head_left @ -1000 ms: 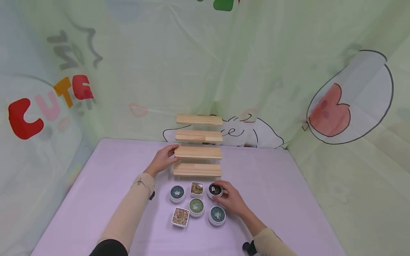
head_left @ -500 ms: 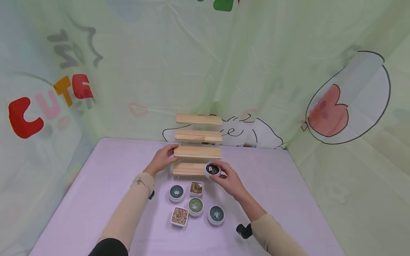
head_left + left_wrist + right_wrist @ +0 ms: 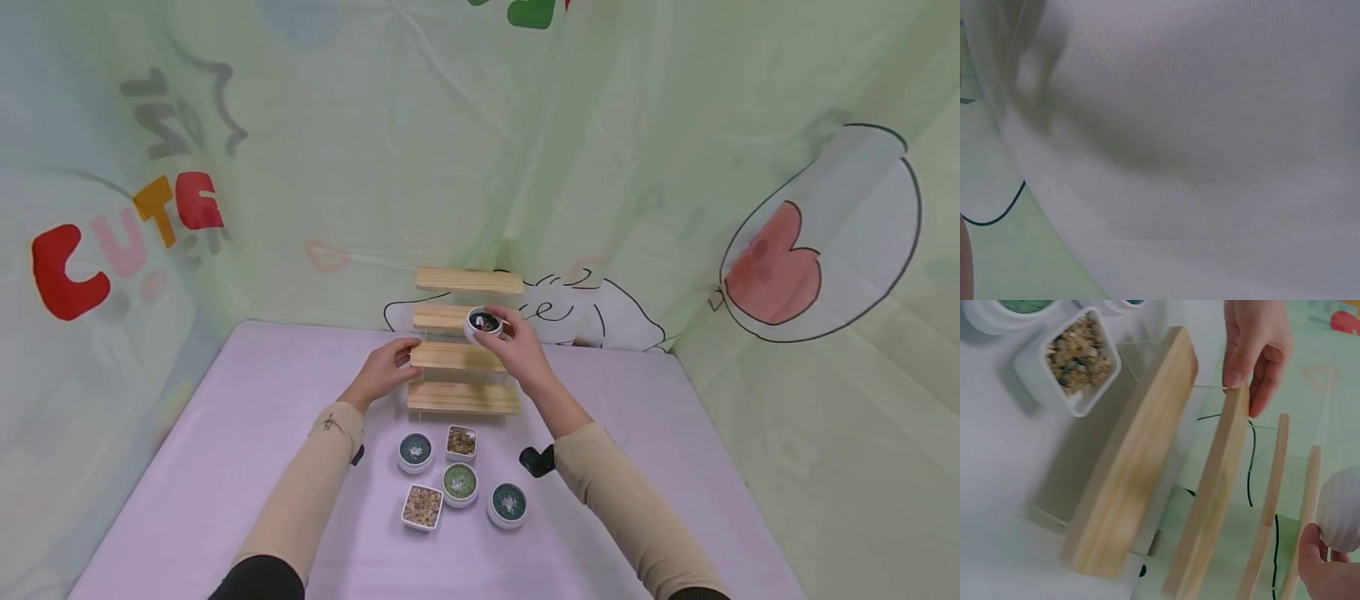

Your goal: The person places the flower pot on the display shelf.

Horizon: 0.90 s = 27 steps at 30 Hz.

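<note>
My right hand (image 3: 522,353) grips a round white pot (image 3: 482,322) with a dark top. It holds the pot above the third step up of the tiered wooden display stand (image 3: 462,397). In the right wrist view the pot's ribbed white side (image 3: 1342,509) shows at the right edge, over my fingertips. My left hand (image 3: 381,375) pinches the left end of the stand's second step from the bottom, thumb and fingers on either side of the board. Only a sliver of skin shows in the left wrist view.
In front of the stand sit round pots with a blue-green top (image 3: 415,450), a green top (image 3: 460,482) and a dark green top (image 3: 509,502). Two square gravel-filled pots (image 3: 461,442) stand among them. A pale purple cloth (image 3: 637,467) covers the table; printed curtains hang around it.
My right hand has lifted the dark-topped pot from the table and carried it up and slightly left, past the lower steps. My left hand stays on the stand.
</note>
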### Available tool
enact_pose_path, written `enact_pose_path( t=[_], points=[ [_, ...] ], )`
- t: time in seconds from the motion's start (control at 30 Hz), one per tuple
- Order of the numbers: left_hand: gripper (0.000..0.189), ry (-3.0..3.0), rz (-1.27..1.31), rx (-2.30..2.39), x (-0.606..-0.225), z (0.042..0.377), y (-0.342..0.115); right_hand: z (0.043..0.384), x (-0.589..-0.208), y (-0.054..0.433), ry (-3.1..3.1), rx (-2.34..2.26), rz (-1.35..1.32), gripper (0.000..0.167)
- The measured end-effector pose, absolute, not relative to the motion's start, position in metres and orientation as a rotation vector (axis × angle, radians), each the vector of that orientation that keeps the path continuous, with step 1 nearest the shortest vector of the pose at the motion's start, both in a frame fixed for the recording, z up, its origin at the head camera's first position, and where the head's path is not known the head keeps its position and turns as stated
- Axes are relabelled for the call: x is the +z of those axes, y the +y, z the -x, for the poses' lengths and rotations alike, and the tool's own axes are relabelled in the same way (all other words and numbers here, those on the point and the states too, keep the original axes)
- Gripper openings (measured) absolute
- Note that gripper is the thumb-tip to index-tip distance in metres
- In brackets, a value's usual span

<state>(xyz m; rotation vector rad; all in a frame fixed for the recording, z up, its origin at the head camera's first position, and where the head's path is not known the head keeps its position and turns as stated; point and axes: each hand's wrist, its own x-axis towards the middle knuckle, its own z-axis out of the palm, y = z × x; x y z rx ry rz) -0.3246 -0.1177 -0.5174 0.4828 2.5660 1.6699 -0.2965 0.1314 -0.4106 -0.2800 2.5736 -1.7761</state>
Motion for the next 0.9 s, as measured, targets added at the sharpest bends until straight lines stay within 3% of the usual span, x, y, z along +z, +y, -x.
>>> enact_pose_path(
  t=[0.9],
  points=[
    [0.059, 2.403, -0.384, 1.836, -0.515, 0.323, -0.118, 0.351, -0.386, 0.095, 2.645, -1.775, 0.143, 0.055]
  ],
)
